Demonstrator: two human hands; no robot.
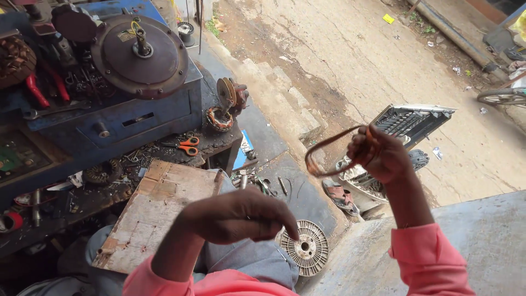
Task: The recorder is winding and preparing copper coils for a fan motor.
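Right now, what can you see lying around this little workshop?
Round dark metal motor cover: one, brownish-black, atop the blue metal cabinet.
Orange-handled scissors: one, on the bench ledge.
Worn wooden board: one, pale brown, across the lap.
Slotted round metal disc: one, grey-white, on the floor.
Copper-wound stator ring: one, reddish, bench corner.
Grey plastic grille: one, on the ground outside.
Thin coppery wire loop: one, in the right hand.
Left hand: fingers pinched, above the disc.

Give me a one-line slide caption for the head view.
Right hand holds up a copper wire loop; left hand hovers over a wooden board.
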